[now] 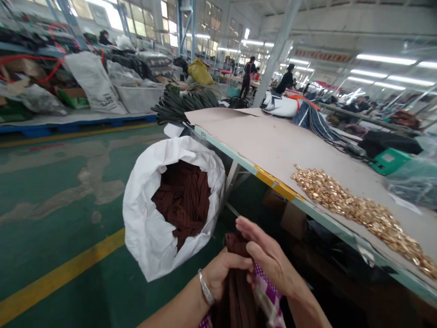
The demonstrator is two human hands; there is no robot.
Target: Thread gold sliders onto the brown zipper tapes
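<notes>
A bundle of dark brown fabric strips (239, 298) is in front of my body, low in the head view. My left hand (223, 271), with a silver bracelet at the wrist, is closed around it, thumb across the top. My right hand (271, 259) rests against the bundle's right side, its fingers stretched out and thumb apart. Just ahead to the left stands a white sack (141, 214) with its mouth rolled open. More brown fabric strips (186, 196) lie inside it. Behind my hands, purple and white patterned cloth (269, 291) shows.
On the right, a table (239, 132) carries a long heap of gold-coloured metal pieces (348, 205), dark straps (310, 120) and a green box (389, 161). Black strips (187, 102) bunch at its far end. Boxes sit beneath it. Several people work in the background.
</notes>
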